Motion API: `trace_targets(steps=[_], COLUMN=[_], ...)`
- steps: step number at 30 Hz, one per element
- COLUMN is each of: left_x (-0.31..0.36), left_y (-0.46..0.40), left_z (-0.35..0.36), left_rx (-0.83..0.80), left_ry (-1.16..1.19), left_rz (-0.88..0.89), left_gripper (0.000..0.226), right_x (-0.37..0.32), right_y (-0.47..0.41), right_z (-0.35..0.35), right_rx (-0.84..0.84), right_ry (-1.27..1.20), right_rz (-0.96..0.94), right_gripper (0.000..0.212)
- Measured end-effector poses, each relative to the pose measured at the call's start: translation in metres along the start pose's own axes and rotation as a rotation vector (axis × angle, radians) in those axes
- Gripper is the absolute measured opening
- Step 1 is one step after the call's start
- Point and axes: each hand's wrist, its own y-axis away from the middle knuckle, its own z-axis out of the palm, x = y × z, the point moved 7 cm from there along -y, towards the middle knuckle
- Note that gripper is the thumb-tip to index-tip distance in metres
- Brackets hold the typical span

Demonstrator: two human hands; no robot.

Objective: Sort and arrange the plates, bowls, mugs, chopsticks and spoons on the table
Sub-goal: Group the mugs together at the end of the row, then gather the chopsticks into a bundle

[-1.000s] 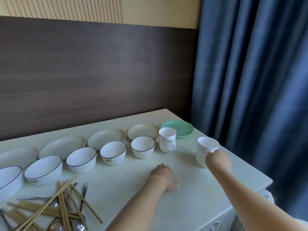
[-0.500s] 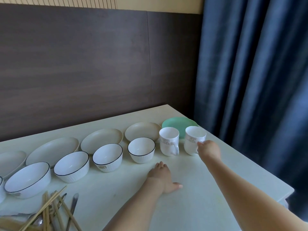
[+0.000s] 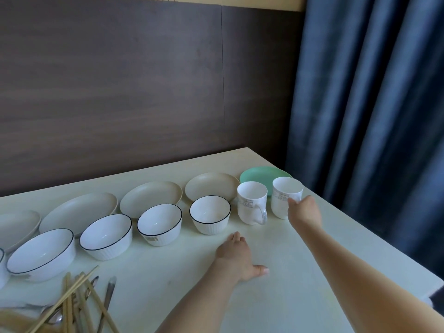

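— Hands?
— Left hand [image 3: 236, 257] lies flat, fingers straight, on the table [image 3: 300, 272]. Right hand [image 3: 304, 211] grips the far mug [image 3: 284, 197] at its 4 o'clock side.
— Around it?
— Second mug [image 3: 251, 203] just beside, at 9 o'clock; green plate [image 3: 257, 174] behind.
— Counts?
— Two mugs; four bowls fully visible.

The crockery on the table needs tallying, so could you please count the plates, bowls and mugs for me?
Plates: 5 (4 beige plates, 1 green plate)
Bowls: 5 (one cut off at the left edge)
Mugs: 2 (right mug held by the right hand)
Total: 12
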Motion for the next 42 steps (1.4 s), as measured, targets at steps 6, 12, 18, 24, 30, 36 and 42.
trace_targets(steps=[6,12,18,24,30,36,42], left_x=[0.000,-0.004,-0.003,-0.003,-0.005,-0.039,-0.128], left_y=[0.001,0.001,-0.002,-0.001,0.020,0.094,0.190], left_z=[0.002,0.005,0.006,0.008,-0.003,-0.018,-0.026], left_rx=[-0.006,0.009,0.006,0.006,-0.048,0.041,0.269], left_ry=[-0.007,0.011,0.011,0.006,-0.076,0.002,0.030], left_rz=[-0.007,-0.009,-0.008,-0.006,0.008,-0.015,-0.128], left_gripper=[0.106,0.109,0.108,0.108,0.084,0.038,0.031], right_x=[-0.027,-0.023,-0.017,-0.015,-0.020,-0.045,-0.073], right_y=[0.043,0.060,0.049,0.040,0.073,0.134,0.230], right_z=[-0.014,0.034,0.036,0.038,0.023,0.019,0.055], right_rx=[0.257,-0.071,-0.089,-0.075,0.062,0.035,-0.156], right_ry=[0.172,0.138,0.080,0.081,0.107,0.168,0.236], right_rz=[-0.432,-0.429,-0.383,-0.342,-0.369,-0.503,-0.576], right_gripper=[0.033,0.033,0.033,0.033,0.036,0.035,0.036])
